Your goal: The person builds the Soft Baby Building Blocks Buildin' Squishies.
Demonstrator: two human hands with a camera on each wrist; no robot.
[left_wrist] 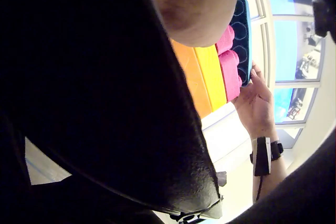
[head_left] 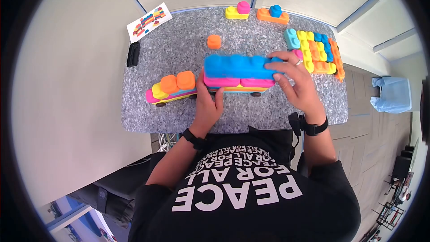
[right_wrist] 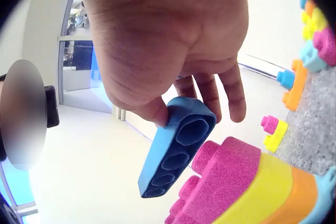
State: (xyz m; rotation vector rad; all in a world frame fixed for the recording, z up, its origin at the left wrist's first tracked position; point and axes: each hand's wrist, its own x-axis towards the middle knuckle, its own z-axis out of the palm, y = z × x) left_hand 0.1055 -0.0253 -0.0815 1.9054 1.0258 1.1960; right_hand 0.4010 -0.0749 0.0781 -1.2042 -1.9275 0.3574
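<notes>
My right hand [head_left: 298,78] pinches a long blue building block [head_left: 237,66] by its right end, thumb in front and fingers behind. In the right wrist view the hollow underside of this blue block [right_wrist: 176,155] hangs tilted above the studs of the pink blocks [right_wrist: 223,174]. Those pink blocks top a stack of blocks [head_left: 242,89] with yellow and orange layers and dark wheels at the bottom. At the stack's left end my left hand [head_left: 208,105] holds it, thumb on the front side. Adjoining on the left is a lower wheeled section [head_left: 172,92] carrying orange and yellow blocks.
A single orange block [head_left: 214,41] stands behind the stack. Two small block pairs sit at the far edge, one yellow [head_left: 236,13], one orange [head_left: 272,16]. Many loose blocks [head_left: 313,51] lie at the right. A picture card [head_left: 149,21] and black object [head_left: 133,54] lie left.
</notes>
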